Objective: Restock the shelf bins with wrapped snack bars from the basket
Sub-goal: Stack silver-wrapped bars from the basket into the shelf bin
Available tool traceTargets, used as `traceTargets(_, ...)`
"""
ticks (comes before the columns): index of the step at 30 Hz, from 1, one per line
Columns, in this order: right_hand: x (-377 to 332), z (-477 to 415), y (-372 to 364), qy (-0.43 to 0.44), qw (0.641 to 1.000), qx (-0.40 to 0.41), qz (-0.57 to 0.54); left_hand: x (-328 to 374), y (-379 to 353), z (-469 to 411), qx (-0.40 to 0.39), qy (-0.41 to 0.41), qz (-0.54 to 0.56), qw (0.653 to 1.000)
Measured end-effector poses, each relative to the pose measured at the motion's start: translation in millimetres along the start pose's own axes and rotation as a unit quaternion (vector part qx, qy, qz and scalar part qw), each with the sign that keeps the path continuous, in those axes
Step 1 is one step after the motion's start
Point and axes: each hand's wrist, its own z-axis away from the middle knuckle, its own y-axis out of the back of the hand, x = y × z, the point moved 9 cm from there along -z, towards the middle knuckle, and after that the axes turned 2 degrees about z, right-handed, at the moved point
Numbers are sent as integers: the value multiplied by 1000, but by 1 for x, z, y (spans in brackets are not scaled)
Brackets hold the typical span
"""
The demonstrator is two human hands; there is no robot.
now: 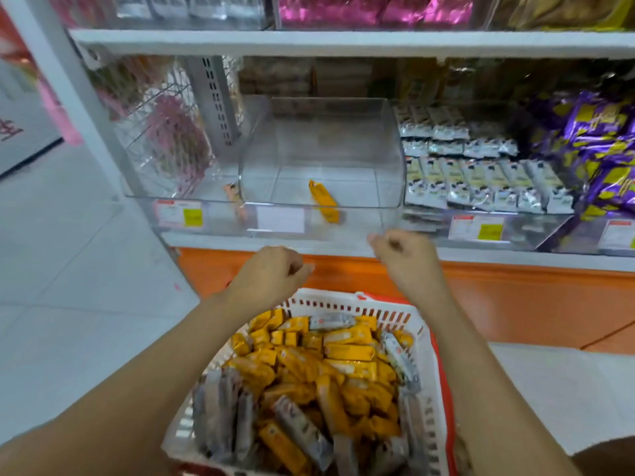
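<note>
Basket (424, 341): white, below the shelf (213, 240), heaped with bars (309, 365), mostly yellow, some grey.
Bin (343, 132): clear, mid-shelf, nearly bare; one yellow bar (323, 201) lies near its front.
Left hand (271, 269): above the basket's far rim, fingers curled in, nothing seen in it.
Right hand (409, 255): just short of the bin's front lip, fingers curled, nothing visible in them.
Neighbour bin (515, 231): on the right, full of pale packets (481, 180).
Risk: grey and yellow bars lie mixed, so a hasty handful could land the wrong kind here; bars let go short of the lip may drop to the floor (86, 269).
</note>
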Motion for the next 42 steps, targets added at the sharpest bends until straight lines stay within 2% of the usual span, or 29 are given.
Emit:
traceTargets(3, 23, 42, -76, -30, 982, -164, 85, -42, -30, 29, -106, 40, -78, 990)
traceTargets(6, 48, 88, -148, -84, 932, -324, 137, -94, -58, 70, -228, 131, -152, 953)
traceTargets(9, 53, 131, -203, -91, 895, -408, 152, -141, -67, 117, -276, 224, -201, 913)
traceTargets(11, 47, 149, -231, -65, 889, -417, 180, -158, -69, 136, -280, 244, -204, 906)
traceTargets(14, 38, 170, -266, -65, 889, -421, 165, -170, -75, 152, -296, 254, -190, 901)
traceTargets(17, 37, 182, -297, -80, 888, -414, 183, -176, -77, 154, -257, 267, -182, 911)
traceTargets(20, 42, 188, -315, -73, 830, -453, 317, -173, -72, 144, -169, 284, -147, 932)
traceTargets(22, 45, 184, -316, -73, 822, -452, 339, -172, -78, 145, -164, 314, -91, 930)
traceTargets(25, 51, 182, -315, -97, 835, -439, 318, -176, -98, 156, -203, 353, -37, 913)
traceTargets(28, 62, 181, -311, -175, 844, -446, 242, -180, -111, 165, -231, 377, 29, 897)
traceTargets(33, 75, 158, -284, -273, 848, -442, 101, -192, -95, 146, -142, 437, 225, 859)
traceTargets(37, 80, 167, -284, -253, 830, -478, 139, -188, -77, 135, -165, 430, 305, 834)
traceTargets(42, 73, 180, -300, -179, 847, -433, 252, -162, -72, 135, -189, 390, 521, 735)
